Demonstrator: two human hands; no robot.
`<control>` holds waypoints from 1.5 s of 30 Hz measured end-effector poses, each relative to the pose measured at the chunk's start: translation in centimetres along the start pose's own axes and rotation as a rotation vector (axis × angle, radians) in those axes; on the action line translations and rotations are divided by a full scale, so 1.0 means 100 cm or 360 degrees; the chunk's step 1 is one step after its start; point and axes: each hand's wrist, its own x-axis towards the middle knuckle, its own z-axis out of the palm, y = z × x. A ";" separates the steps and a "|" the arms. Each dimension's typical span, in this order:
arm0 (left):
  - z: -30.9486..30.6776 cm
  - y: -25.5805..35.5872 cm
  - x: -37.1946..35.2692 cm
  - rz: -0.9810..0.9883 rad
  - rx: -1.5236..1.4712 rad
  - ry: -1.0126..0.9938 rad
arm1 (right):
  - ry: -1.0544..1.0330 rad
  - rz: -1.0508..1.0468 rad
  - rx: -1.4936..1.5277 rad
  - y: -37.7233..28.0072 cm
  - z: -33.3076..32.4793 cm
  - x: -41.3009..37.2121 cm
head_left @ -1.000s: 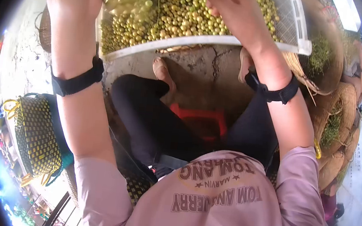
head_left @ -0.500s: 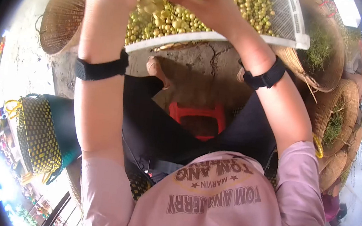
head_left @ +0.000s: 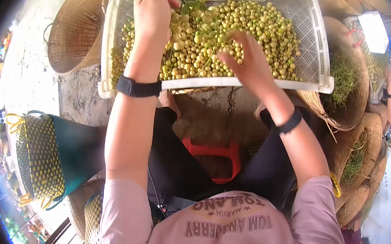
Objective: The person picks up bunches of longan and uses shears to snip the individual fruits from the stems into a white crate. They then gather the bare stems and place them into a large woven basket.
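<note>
A white plastic mesh tray (head_left: 327, 50) full of small round yellow-green fruits (head_left: 272, 30) lies across the top of the view. Over its left part my left hand (head_left: 155, 8) is closed round green stems, and a leafy fruit-bearing bunch (head_left: 198, 24) hangs from them above the loose fruits. To the right of that bunch, my right hand (head_left: 250, 56) is low over the fruits, thumb and fingers apart, with nothing seen between them. Whether its fingertips touch the bunch is hard to tell.
An empty woven basket (head_left: 77, 24) lies left of the tray. Baskets with green stems (head_left: 342, 82) stand at the right. A red stool (head_left: 234, 157) is between the legs, a yellow-black woven bag (head_left: 42, 153) at lower left. Another person's arm (head_left: 390, 102) shows at far right.
The tray and baskets appear lower in view. My left hand and the bunch now show more clearly, and my right hand is lower in the picture, over the fruits beside the bunch.
</note>
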 end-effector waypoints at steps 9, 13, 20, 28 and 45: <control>-0.005 0.063 -0.001 0.0224 -0.0357 0.0408 | -0.0335 -0.0416 -0.0692 0.018 0.022 -0.060; -0.025 0.067 0.016 0.0456 -0.0456 0.0372 | -0.0419 -0.0447 -0.0706 0.016 0.017 -0.057; -0.019 0.080 0.004 0.0521 -0.0568 0.0216 | -0.0469 -0.0467 -0.0730 0.015 0.015 -0.058; -0.039 0.074 0.026 0.0348 -0.0737 0.0101 | -0.0391 -0.0432 -0.0667 0.011 0.014 -0.052; -0.024 0.046 0.020 0.0339 -0.0397 0.0251 | -0.0355 0.0636 0.0601 -0.001 -0.033 0.083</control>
